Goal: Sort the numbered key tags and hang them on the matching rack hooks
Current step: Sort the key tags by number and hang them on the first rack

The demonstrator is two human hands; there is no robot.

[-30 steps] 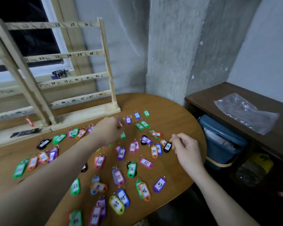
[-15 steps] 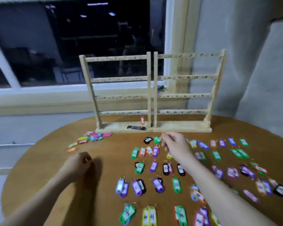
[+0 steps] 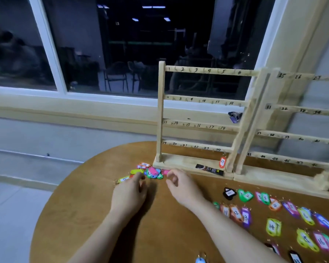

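Both hands reach a small heap of coloured plastic key tags near the round wooden table's far edge, beside the numbered wooden rack, left hand and right hand loosely curled, gripping nothing visible.

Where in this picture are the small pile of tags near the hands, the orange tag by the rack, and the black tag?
pile of tags (image 3: 152, 172): head view, pink tag in its middle.
orange tag (image 3: 222, 162): head view, its white label.
black tag (image 3: 229, 193): head view, its label.
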